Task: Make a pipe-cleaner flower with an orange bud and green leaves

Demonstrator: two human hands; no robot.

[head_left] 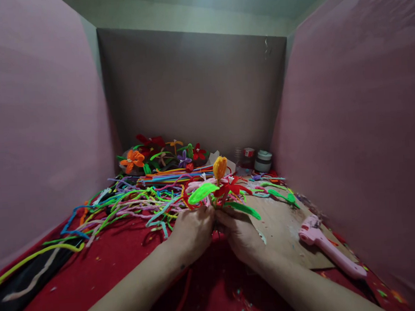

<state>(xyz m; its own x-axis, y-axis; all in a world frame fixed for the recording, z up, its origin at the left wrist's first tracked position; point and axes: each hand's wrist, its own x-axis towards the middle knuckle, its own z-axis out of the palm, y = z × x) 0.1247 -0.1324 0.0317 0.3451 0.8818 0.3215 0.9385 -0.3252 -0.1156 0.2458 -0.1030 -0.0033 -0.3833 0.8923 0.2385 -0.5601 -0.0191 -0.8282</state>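
Note:
Both my hands meet at the stems of a small bunch of pipe-cleaner flowers (232,187) in the middle of the view. An orange-yellow bud (220,168) stands upright at its top, with a red flower to the right and a pink one to the left. A bright green leaf (203,193) sticks out to the left, and a darker green leaf (244,210) to the right. My left hand (194,226) is closed with its fingers at the stems. My right hand (238,228) is closed there too, its thumb near the left fingers. The stem ends are mostly hidden by the hands.
Loose pipe cleaners (136,204) lie tangled on the red cloth (109,274) at left. Finished flowers (133,161) stand along the back wall. On the right are a cardboard sheet (282,235), a pink glue gun (331,249) and a lidded jar (263,161). Pink walls enclose both sides.

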